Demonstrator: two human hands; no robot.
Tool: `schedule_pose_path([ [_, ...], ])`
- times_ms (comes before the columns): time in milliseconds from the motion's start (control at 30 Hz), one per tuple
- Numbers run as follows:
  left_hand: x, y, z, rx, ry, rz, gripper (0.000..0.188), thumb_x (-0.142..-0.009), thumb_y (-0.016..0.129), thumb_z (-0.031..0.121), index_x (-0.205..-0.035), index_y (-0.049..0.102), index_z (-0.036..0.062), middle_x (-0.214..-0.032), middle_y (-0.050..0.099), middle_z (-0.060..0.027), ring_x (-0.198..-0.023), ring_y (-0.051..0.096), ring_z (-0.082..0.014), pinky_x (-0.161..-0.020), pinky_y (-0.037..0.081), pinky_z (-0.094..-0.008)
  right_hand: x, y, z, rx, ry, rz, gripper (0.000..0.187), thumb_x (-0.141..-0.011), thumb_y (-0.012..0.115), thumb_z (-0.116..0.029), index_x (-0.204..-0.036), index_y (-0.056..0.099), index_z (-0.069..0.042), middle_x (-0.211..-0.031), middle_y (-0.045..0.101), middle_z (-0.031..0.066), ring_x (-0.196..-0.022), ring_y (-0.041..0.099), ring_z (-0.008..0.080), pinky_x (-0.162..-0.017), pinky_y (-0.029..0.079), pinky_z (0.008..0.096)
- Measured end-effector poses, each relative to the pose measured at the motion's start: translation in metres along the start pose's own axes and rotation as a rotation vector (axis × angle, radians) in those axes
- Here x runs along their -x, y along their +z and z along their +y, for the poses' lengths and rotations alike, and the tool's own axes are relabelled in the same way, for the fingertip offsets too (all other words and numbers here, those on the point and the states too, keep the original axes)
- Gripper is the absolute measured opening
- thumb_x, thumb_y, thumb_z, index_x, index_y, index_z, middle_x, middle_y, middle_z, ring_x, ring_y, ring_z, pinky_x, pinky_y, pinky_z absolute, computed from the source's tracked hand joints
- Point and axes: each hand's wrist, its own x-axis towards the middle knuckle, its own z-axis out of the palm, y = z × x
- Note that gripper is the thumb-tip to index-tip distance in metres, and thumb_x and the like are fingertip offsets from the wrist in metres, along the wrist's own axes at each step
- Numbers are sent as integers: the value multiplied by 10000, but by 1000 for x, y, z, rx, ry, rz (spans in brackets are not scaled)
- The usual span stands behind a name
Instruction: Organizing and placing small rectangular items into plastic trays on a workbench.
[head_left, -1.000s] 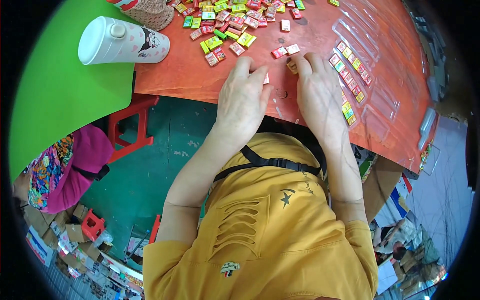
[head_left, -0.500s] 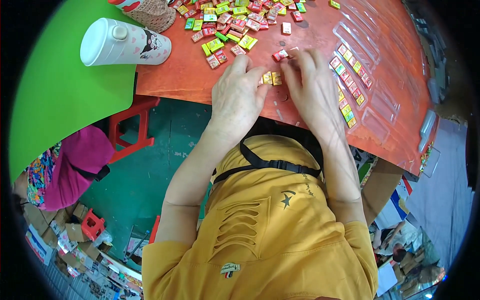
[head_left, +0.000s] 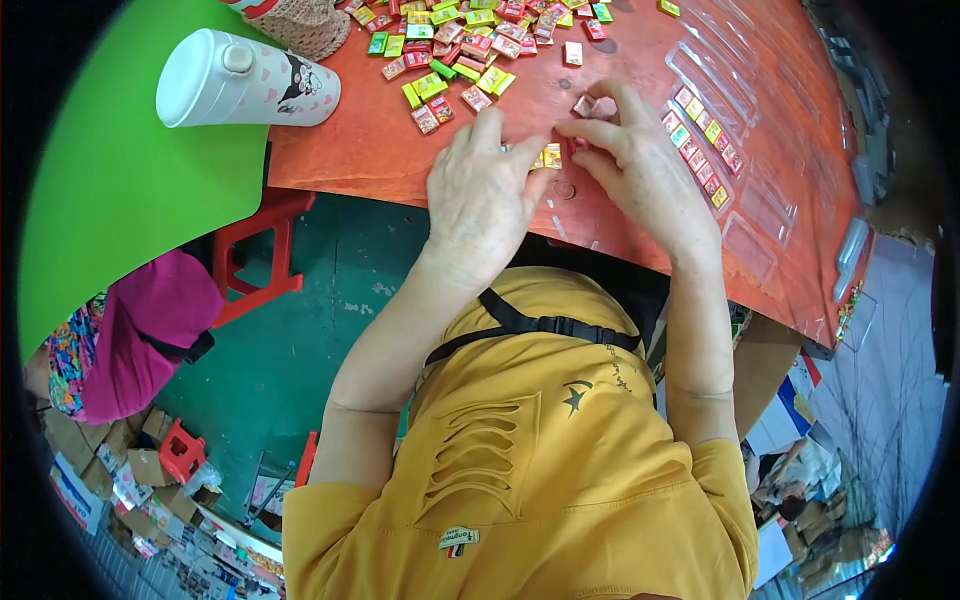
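Note:
My left hand [head_left: 483, 200] is closed at the table's near edge, thumb and fingers along a short row of tiny yellow boxes [head_left: 550, 156]. Its fingers hide the far end of this row. Just right of the row, my right hand [head_left: 650, 170] holds a tiny red box [head_left: 578, 146] between its fingertips, mostly covered by them. A pale pink box [head_left: 585, 104] lies by the raised fingers of that hand. Ahead of both hands spreads a loose heap of tiny red, yellow, green and pink boxes [head_left: 475, 50].
Clear plastic trays [head_left: 765, 210] lie on the right of the red table [head_left: 350, 165], with filled rows of tiny boxes [head_left: 690, 150] among them. A white tumbler [head_left: 250, 80] rests on its side at the left, near a knitted-covered cup [head_left: 310, 30]. A red stool [head_left: 255, 255] stands below.
The red box that lay ahead of the hands has been picked up and brought nearer by my right hand, beside the yellow row. My left hand has barely shifted.

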Motion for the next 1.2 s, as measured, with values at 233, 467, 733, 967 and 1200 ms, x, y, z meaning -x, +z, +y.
schedule_pose_path([
  [233, 3, -7, -9, 30, -39, 0, 329, -818, 866, 248, -1121, 807, 130, -1111, 605, -118, -1051, 647, -316, -852, 556, -468, 11, 6, -27, -153, 177, -51, 462, -847, 801, -8, -1297, 728, -85, -1249, 586, 161, -1092, 661, 313, -958, 565, 434],
  [467, 2, -6, -9, 35, -42, 7, 336, -816, 868, 248, -1120, 804, 122, -1108, 610, -116, -1052, 646, -311, -860, 556, -466, 1, 7, -5, 40, 2, 27, 532, -877, 601, 105, -1377, 664, -67, -1258, 610, 185, -1108, 667, 370, -945, 567, 435],
  [733, 3, -3, -8, 31, -36, 29, 319, -822, 864, 257, -1109, 808, 129, -1101, 609, -113, -1051, 645, -309, -843, 548, -461, -4, -5, -13, -57, 224, -24, 410, -945, 597, 40, -1339, 658, -55, -1187, 624, 204, -1056, 675, 411, -913, 562, 469],
  [967, 6, -2, -8, 12, -17, 62, 301, -836, 852, 260, -1101, 805, 123, -1070, 597, -113, -1016, 639, -313, -832, 544, -461, 10, 8, -19, 118, 269, -15, 231, -963, 641, -23, -1188, 608, 16, -1126, 625, 231, -1000, 668, 447, -843, 557, 491],
  [1200, 9, -7, -8, -37, -24, 55, 289, -851, 838, 244, -1108, 793, 118, -1038, 582, -115, -978, 641, -317, -813, 547, -472, 12, 25, -47, -140, 272, 12, 295, -970, 653, -16, -1260, 604, 9, -1160, 624, 236, -1037, 668, 446, -870, 561, 494],
])
